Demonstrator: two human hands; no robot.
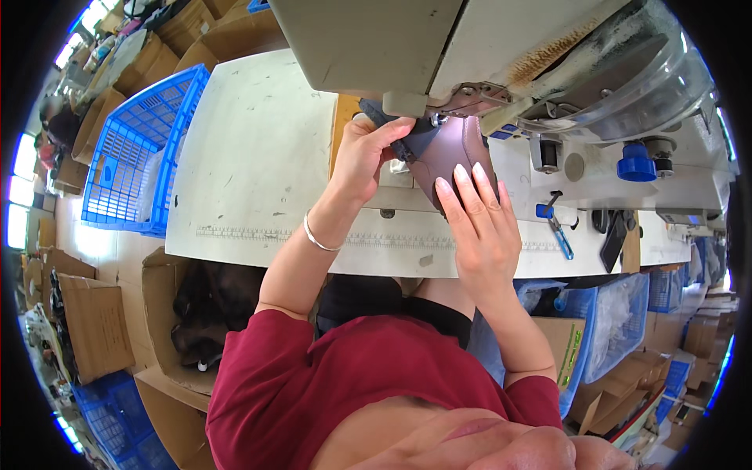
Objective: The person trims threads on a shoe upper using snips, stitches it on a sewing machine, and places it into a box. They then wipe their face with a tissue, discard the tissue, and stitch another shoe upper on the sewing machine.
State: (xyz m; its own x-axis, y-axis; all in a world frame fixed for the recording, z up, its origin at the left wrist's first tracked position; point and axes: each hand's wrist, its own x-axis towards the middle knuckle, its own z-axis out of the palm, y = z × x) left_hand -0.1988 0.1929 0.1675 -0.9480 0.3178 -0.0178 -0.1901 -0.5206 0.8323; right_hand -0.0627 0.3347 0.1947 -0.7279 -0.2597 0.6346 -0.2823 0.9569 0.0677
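A mauve-grey shoe upper [448, 160] with a dark blue padded edge lies under the head of a sewing machine [364, 47], lit by a bright spot near the needle area. My left hand [365, 155] pinches the dark edge on its left side between thumb and fingers. On the near part of the upper, my right hand [484, 227] rests flat with its fingers stretched out and slightly apart. The machine's head partly covers the far end of the piece, so the needle point itself is hard to make out.
The white worktable [251, 157] has a printed ruler along its near edge. Blue-handled snips [561, 235] and a dark flat object [613, 247] lie to the right. A blue crate [129, 176] stands at left; a cardboard box [160, 313] with dark pieces sits below. Blue bins [611, 321] stand lower right.
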